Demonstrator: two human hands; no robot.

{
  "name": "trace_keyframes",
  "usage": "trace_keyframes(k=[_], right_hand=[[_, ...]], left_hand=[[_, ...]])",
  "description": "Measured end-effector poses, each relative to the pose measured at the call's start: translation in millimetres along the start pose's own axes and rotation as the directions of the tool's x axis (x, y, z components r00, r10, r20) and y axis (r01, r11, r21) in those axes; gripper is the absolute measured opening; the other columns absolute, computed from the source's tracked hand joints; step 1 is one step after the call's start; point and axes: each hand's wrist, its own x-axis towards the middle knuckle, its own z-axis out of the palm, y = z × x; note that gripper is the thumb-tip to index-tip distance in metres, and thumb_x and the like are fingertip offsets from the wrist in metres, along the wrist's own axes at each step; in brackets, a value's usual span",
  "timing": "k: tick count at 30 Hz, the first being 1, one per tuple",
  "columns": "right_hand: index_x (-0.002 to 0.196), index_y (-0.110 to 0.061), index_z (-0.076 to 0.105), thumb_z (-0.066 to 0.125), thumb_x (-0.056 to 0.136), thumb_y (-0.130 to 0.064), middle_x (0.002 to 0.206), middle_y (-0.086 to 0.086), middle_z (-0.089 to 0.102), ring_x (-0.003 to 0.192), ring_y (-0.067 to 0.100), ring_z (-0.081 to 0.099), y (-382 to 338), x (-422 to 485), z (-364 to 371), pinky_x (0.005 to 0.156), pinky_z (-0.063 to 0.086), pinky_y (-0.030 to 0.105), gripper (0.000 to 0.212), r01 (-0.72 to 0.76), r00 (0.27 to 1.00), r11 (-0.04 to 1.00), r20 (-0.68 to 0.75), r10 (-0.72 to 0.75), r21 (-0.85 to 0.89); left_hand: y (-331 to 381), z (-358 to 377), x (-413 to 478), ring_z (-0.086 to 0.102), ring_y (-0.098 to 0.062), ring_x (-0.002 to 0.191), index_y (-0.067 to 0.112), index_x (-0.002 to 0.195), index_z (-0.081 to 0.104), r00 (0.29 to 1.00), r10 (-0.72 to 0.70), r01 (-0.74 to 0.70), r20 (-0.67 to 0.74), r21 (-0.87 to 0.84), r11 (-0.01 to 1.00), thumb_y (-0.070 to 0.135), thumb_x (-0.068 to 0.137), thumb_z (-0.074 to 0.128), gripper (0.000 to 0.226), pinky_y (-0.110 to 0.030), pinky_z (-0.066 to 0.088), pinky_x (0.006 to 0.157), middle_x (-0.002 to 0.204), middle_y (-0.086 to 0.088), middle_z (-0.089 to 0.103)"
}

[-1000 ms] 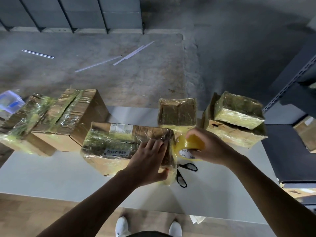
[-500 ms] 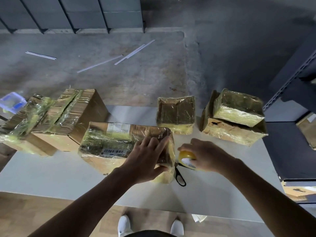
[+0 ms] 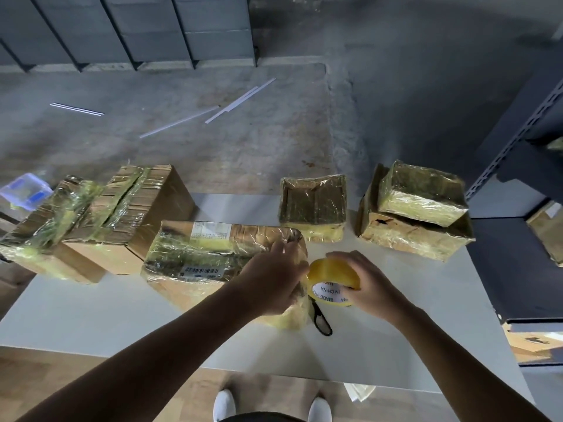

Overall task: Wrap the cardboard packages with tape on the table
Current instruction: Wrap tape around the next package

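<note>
Long package (image 3: 213, 257) lies mid-desk (image 3: 122, 324), film-wrapped; left hand (image 3: 271, 281) rests over its right end, fingers laid fairly straight on top, thumb apparently down the end face, partly hidden. Right hand (image 3: 368, 284) is curled round the yellow tape roll (image 3: 332, 275), held just beside that end. Black scissors (image 3: 321, 321) lie below the roll, half covered by it. Behind the package: one small wrapped package (image 3: 313, 208); to its right, a stacked pair (image 3: 420, 220); to its left, two larger packages (image 3: 122, 214).
</note>
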Motion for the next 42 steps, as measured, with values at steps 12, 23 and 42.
trace_keyframes(k=[12, 23, 42], right_hand=[[0.133, -0.019, 0.045, 0.056, 0.089, -0.011, 0.120, 0.008, 0.054, 0.107, 0.013, 0.053, -141, 81, -27, 0.091, 0.042, 0.015, 0.045, 0.462, 0.795, 0.886, -0.422, -0.436, -0.046], [0.138, -0.033, 0.042, 0.047, 0.085, -0.018, 0.111, 0.005, 0.054, 0.096, 0.022, 0.056, -205, 118, -1, 0.081, 0.050, 0.039, 0.056, 0.504, 0.853, 0.846, -0.052, -0.519, -0.176], [0.123, -0.029, 0.048, 0.060, 0.085, -0.025, 0.106, 0.005, 0.053, 0.090, 0.024, 0.059, -192, 113, 3, 0.073, 0.051, 0.034, 0.040, 0.442, 0.879, 0.885, -0.124, -0.460, -0.150]], left_hand=[[-91, -17, -98, 0.058, -0.020, 0.091, 0.030, 0.142, 0.041, 0.835, -0.282, 0.017, -0.472, -0.490, 0.871, 0.062, 0.082, 0.056, 0.070, -0.037, 0.056, 0.072, 0.111, -0.005, 0.049], [-145, 6, -134, 0.029, -0.019, 0.144, 0.013, 0.142, 0.046, 0.813, -0.090, -0.077, -0.575, -0.258, 0.963, 0.059, 0.084, 0.063, 0.075, -0.038, 0.048, 0.102, 0.150, -0.002, 0.041], [-161, 15, -136, 0.044, -0.040, 0.132, -0.010, 0.136, 0.045, 0.893, -0.232, 0.254, -0.386, 0.006, 0.967, 0.048, 0.072, 0.071, 0.090, -0.050, 0.044, 0.104, 0.140, -0.029, 0.046]])
